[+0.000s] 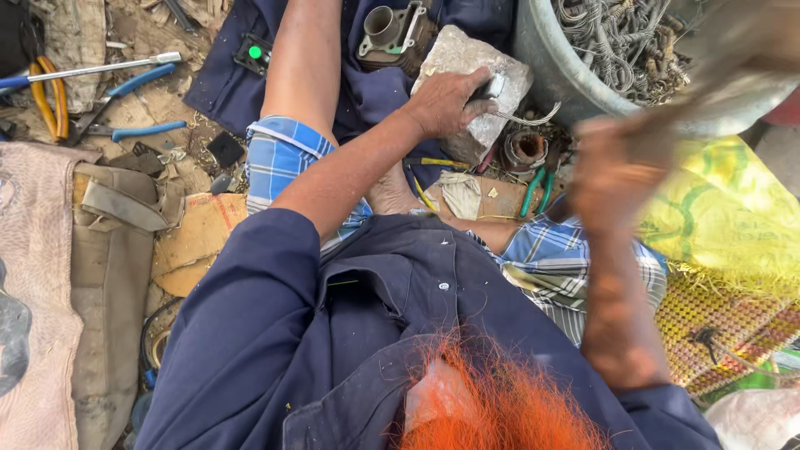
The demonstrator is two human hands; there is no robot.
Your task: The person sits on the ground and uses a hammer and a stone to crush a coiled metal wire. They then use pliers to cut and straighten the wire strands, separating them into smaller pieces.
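My left hand (446,102) presses a small metal piece (497,87) onto a grey stone block (467,58) lying on dark blue cloth in front of me. A bent wire (537,117) sticks out beside the block. My right hand (615,171) is raised to the right and blurred by motion. Its fingers are closed on a long blurred tool (717,79) that reaches toward the upper right; what kind of tool it is cannot be made out.
A metal tub (550,67) full of tangled wire scraps stands at the top right. An engine cylinder part (392,33) lies behind the block. Blue-handled pliers (133,83), yellow-handled cutters (50,100), green-handled pliers (533,192) and a yellow sack (733,217) surround me.
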